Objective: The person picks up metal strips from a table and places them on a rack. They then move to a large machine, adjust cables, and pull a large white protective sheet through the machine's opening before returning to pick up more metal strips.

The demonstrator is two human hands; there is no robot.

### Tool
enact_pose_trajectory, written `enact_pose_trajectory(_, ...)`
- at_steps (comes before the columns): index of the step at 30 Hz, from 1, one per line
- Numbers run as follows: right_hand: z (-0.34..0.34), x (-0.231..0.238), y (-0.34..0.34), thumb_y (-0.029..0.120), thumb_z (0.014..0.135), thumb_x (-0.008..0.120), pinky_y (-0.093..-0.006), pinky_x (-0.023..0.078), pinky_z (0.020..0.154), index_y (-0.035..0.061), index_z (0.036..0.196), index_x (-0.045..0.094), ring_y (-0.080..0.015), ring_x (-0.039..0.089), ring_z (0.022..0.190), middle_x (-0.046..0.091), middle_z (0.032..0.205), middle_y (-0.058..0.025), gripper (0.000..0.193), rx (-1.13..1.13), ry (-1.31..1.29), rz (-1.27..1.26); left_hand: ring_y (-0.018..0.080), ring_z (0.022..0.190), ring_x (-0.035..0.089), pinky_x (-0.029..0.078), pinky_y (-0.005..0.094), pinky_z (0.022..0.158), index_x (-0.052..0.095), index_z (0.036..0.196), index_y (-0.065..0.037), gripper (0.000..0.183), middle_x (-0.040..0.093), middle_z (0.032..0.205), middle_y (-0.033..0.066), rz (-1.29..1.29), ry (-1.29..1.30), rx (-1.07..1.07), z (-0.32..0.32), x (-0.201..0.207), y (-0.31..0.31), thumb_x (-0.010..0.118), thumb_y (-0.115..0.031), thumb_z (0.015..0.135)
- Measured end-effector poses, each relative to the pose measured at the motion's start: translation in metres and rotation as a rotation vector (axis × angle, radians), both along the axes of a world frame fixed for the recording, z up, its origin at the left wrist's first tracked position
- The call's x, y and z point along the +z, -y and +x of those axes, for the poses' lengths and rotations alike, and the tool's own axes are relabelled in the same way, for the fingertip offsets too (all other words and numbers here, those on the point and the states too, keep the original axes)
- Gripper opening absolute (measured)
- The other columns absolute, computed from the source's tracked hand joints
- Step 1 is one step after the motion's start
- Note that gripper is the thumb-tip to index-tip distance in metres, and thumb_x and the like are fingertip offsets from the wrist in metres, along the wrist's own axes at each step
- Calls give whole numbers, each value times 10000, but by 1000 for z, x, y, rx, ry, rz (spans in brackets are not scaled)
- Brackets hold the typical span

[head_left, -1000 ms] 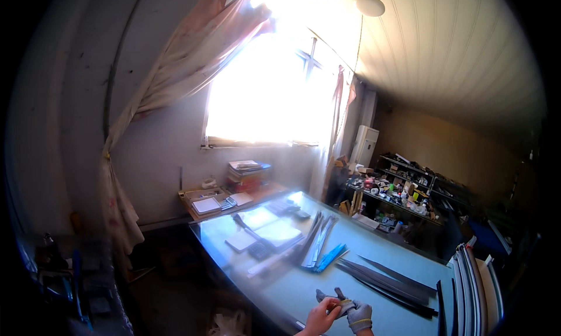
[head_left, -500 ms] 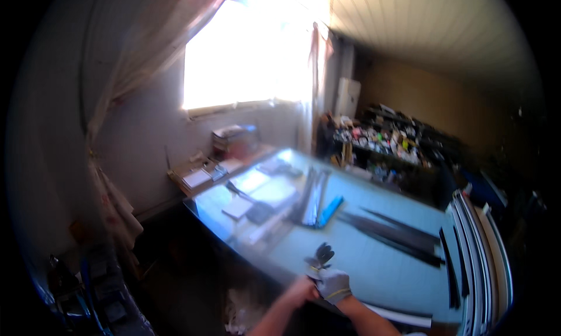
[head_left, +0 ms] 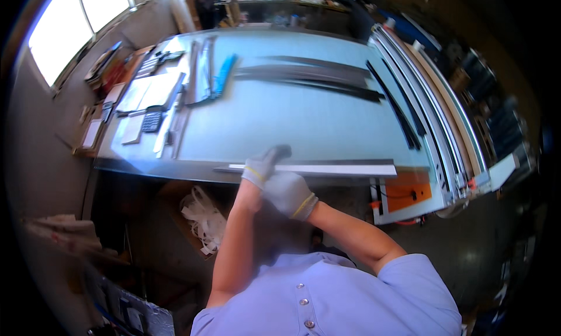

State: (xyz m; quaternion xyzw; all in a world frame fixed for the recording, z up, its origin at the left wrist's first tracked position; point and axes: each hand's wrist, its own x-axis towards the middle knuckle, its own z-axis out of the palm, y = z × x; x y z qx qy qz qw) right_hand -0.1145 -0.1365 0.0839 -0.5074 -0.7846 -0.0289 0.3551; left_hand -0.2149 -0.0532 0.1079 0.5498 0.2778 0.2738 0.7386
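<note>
My left hand (head_left: 261,165) wears a light grey work glove with a yellow cuff line and a darker finger end. Its fingers point up and right, smeared by motion. Against it, slightly lower and to the right, is my right hand (head_left: 288,193) in a matching glove. The right hand is rounded, its fingers curled out of sight against the left glove; what they grip is hidden. Both hands are at the table's front edge. Just beyond them a long white and dark strip (head_left: 339,169) lies along that edge of the pale glass-like table top (head_left: 280,120).
Long dark strips (head_left: 315,76) and a blue piece (head_left: 224,76) lie farther back. Papers (head_left: 149,92) and a calculator (head_left: 152,122) lie at left. Long metal profiles (head_left: 423,102) line the right side. A box of white straps (head_left: 201,219) stands below the table.
The view has swung downward and right. Earlier my left hand looked bare at the wrist beside a dark-fingered glove; now both hands show gloves with yellow cuff lines. The hands remain together.
</note>
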Motion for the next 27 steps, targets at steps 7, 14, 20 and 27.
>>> enact_pose_trajectory(7, 73, -3, 60, 154, 761, 626, -436, 457, 596, 86, 719, 609, -316, 591, 660, 596, 683, -118, 82, -72, -95, -82, 245, 1202, 499, 363, 320, 1034, 504, 1313, -7, 518, 572, 1255, 135, 642, -224, -100, 106, -120, -7, 664, -233, 875)
enact_pose_trajectory(14, 173, -26, 101, 249, 817, 646, -434, 492, 584, 81, 754, 623, -294, 627, 629, 617, 666, -128, 181, -186, -123, -131, 280, 1179, 545, 406, 341, 1004, 546, 1252, 84, 599, 587, 1216, 276, 240, -269, 2, 224, -110, 39, 704, -271, 797)
enact_pose_trajectory(20, 247, -40, 118, 266, 830, 632, -432, 504, 600, 76, 812, 624, -298, 638, 656, 618, 673, -125, 191, -225, -153, -202, 299, 1286, 477, 381, 363, 1029, 603, 1247, -52, 467, 534, 1318, 252, 670, -141, -41, 312, -116, 62, 609, -343, 882)
enact_pose_trajectory(27, 333, -109, 122, 351, 795, 679, -448, 438, 910, 93, 1022, 624, -313, 581, 1008, 613, 1019, -128, 348, -184, -115, -349, 371, 1253, 476, 418, 427, 1007, 467, 1383, -120, 739, 485, 1378, 202, 855, -875, -115, 318, -163, 63, 728, -435, 767)
